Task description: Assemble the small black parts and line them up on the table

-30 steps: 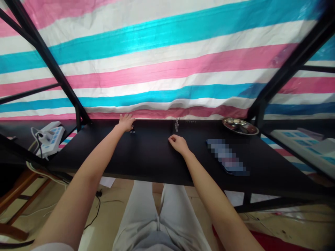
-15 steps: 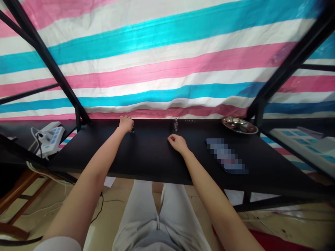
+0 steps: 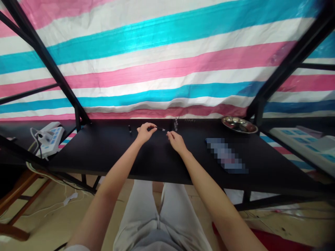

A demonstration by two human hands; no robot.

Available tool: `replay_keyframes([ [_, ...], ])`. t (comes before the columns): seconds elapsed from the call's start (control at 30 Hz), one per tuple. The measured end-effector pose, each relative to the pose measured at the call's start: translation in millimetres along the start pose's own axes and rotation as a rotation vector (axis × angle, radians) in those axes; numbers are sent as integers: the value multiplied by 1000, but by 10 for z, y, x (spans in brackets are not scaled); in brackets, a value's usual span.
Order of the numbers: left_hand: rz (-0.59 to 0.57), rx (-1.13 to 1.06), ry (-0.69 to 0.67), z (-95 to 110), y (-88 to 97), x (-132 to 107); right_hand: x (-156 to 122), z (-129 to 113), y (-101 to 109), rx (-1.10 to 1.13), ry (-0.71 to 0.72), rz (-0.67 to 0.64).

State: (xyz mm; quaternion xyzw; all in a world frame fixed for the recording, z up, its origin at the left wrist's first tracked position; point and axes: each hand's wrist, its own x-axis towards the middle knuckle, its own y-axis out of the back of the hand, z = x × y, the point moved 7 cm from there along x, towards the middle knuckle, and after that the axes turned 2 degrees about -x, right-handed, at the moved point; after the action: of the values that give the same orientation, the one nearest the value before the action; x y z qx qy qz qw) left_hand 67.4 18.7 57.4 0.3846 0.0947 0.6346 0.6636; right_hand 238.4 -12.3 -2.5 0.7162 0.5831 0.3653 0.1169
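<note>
Pinching a slim dark tool (image 3: 158,129) between thumb and fingertips, the left hand (image 3: 144,132) hovers over the middle of the black table (image 3: 104,150), with the tool lying level and pointing right. Just beside its tip the right hand (image 3: 176,141) rests loosely curled; whether it holds anything I cannot tell. A small dark piece (image 3: 129,129) lies left of the left hand. Farther back stand tiny clear parts (image 3: 176,124), and a metal dish (image 3: 239,124) sits well to the right
</note>
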Motion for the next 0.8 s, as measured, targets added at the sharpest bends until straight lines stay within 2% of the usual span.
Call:
replay_keyframes([
  [0.2,75,-289,-58,-132,-274,-177,-31,-146,0,157,62,3],
  [0.37,69,-379,-113,-202,-329,-272,-40,-155,-30,164,58,1],
  [0.5,62,-330,-115,-130,-310,-368,-41,-160,-54,104,73,6],
  [0.7,11,-112,-23,-78,-352,-456,-52,-162,-23,67,89,51],
  [0.8,44,-131,-12,-89,-316,-456,-51,-145,-7,112,77,59],
])
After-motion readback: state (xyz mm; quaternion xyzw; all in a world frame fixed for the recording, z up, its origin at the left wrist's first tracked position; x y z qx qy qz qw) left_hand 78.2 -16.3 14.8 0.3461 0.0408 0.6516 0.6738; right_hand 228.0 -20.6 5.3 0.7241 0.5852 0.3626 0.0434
